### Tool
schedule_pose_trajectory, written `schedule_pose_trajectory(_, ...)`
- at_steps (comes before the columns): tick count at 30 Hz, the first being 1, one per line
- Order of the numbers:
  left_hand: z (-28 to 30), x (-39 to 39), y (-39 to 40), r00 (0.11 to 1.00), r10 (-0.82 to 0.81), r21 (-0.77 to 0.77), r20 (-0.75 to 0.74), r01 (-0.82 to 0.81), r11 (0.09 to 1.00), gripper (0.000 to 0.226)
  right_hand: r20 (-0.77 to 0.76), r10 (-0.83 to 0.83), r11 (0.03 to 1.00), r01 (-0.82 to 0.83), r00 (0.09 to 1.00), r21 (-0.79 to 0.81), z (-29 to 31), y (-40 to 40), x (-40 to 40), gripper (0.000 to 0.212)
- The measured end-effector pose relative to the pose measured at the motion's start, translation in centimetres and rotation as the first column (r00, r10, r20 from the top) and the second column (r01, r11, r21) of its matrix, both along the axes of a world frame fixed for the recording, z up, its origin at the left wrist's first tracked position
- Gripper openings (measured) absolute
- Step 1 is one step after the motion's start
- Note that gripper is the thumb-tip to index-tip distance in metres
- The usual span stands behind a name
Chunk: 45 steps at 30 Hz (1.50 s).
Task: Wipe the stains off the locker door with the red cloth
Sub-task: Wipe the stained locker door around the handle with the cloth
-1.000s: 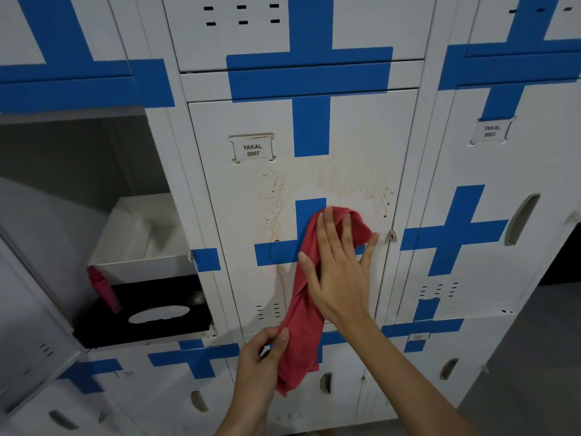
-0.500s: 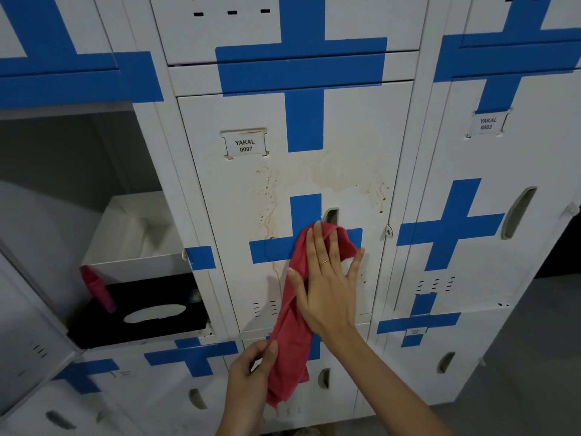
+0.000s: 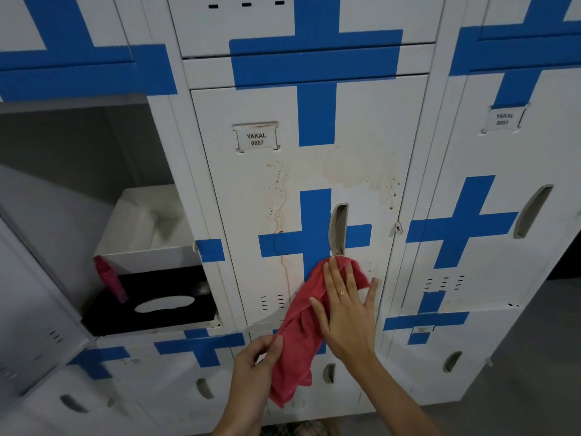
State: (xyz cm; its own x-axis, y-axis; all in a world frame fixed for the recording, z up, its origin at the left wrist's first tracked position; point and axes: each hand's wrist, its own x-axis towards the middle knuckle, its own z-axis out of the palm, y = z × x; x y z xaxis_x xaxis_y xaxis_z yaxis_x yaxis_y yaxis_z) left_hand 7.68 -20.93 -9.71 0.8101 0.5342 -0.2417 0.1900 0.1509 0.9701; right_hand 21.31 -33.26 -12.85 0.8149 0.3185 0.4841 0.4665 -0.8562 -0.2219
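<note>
While the left hand [image 3: 256, 361] at the lower centre of the frame pinches the hanging edge of the red cloth [image 3: 301, 335] between thumb and fingers, the right hand [image 3: 347, 313] lies flat with fingers spread, pressing the cloth's upper end against the locker door [image 3: 364, 127] just below its recessed handle [image 3: 339, 229]. Brownish stains [image 3: 361, 171] and drip trails mark the door above, under the label [image 3: 257, 139] reading YAKAL 0007. At the left, an open locker holds a black tissue box [image 3: 151, 302], a white box [image 3: 147, 228] and a pink bottle [image 3: 110, 278].
</note>
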Motion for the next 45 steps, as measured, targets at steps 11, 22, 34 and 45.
schedule_pose_trajectory(11, 0.6, 0.5, -1.3, 0.998, -0.064, 0.025, 0.017, 0.064, 0.998, 0.016, -0.079, -0.079, 0.944, 0.100, 0.994, 0.314, 1.2, 1.0, 0.1, 0.069)
schedule_pose_trajectory(22, 0.8, 0.9, -1.8, 0.998, -0.064, 0.018, 0.020, 0.064, 0.998, 0.017, 0.050, -0.057, 0.959, 0.041, 0.997, 0.280, 3.9, -0.2, 1.3, 0.068)
schedule_pose_trajectory(34, -0.3, 1.5, -3.1, 0.995, -0.104, -0.014, -0.010, 0.103, 0.995, 0.019, 0.169, 0.033, 0.996, -0.017, 0.985, -0.092, 2.0, -4.5, 3.0, 0.065)
schedule_pose_trajectory(45, 0.5, 1.7, -3.3, 0.998, -0.067, -0.025, 0.010, 0.067, 0.997, 0.016, 0.321, -0.017, 0.996, -0.014, 0.947, 0.093, 1.6, -4.2, 4.0, 0.052)
